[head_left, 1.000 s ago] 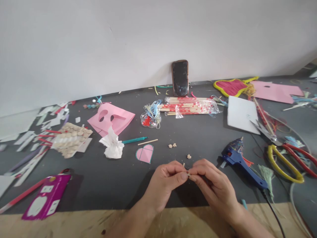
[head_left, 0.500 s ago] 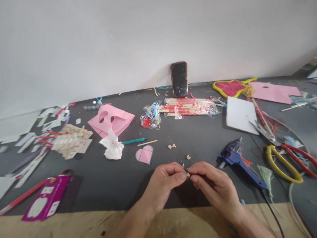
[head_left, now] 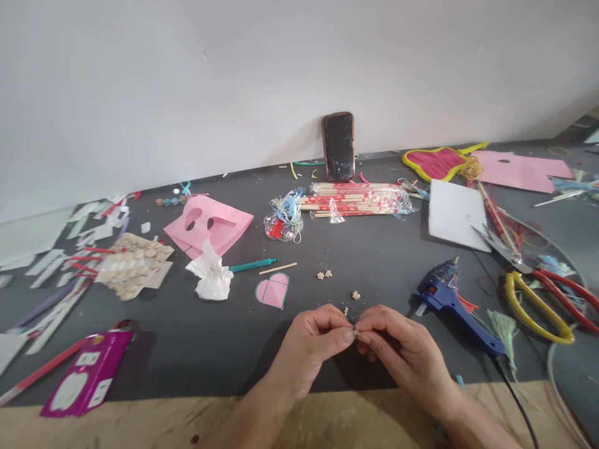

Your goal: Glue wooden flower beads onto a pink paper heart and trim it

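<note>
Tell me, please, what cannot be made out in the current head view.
- Small beige piece: its full shape, mostly covered by the fingertips of the left hand and right hand.
- Red scissor handle: its far end, cut off by the right edge.
- Black cord: where it leads, cut off by the bottom edge.
- White board: its faint mark, too small to read.
</note>
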{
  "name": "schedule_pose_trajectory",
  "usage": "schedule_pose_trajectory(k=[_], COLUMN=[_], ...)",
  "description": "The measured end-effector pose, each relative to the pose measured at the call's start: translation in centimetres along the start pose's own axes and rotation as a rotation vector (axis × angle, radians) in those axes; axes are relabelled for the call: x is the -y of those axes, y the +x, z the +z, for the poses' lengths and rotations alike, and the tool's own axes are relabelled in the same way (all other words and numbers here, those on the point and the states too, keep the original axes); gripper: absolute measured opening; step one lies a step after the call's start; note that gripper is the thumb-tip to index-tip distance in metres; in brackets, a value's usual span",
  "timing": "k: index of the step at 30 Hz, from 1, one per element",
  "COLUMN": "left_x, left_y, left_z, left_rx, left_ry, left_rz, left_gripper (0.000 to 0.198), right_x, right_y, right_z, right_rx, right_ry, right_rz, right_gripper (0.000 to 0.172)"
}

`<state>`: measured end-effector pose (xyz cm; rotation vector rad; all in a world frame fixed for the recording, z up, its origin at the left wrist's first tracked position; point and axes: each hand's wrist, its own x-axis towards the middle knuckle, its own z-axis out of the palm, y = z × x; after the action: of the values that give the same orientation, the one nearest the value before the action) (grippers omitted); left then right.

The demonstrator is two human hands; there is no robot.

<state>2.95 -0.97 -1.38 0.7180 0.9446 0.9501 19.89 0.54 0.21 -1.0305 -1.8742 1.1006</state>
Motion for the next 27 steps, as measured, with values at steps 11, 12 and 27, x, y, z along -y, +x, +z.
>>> schedule_pose_trajectory(k=[11, 12, 27], left_x=[0.2, 0.2, -1.7], left_y=[0.1, 0.1, 0.0], left_z=[0.0, 0.0, -1.3], left_rx=[0.004, 0.001, -0.108], left_ry=[-0.032, -0.031, -0.256], left_rz=[0.007, 0.009, 0.097], left_gripper=[0.015, 0.015, 0.010], right_x=[-0.3, -0.3, -0.9], right_y=[-0.1, -0.1, -0.7], right_z=[0.3, 0.4, -0.7], right_rx=[0.003, 0.001, -0.189], right_ry=[-0.009, -0.010, 0.279], right_rz=[0.017, 0.019, 0.072], right_gripper=[0.016, 0.015, 0.030])
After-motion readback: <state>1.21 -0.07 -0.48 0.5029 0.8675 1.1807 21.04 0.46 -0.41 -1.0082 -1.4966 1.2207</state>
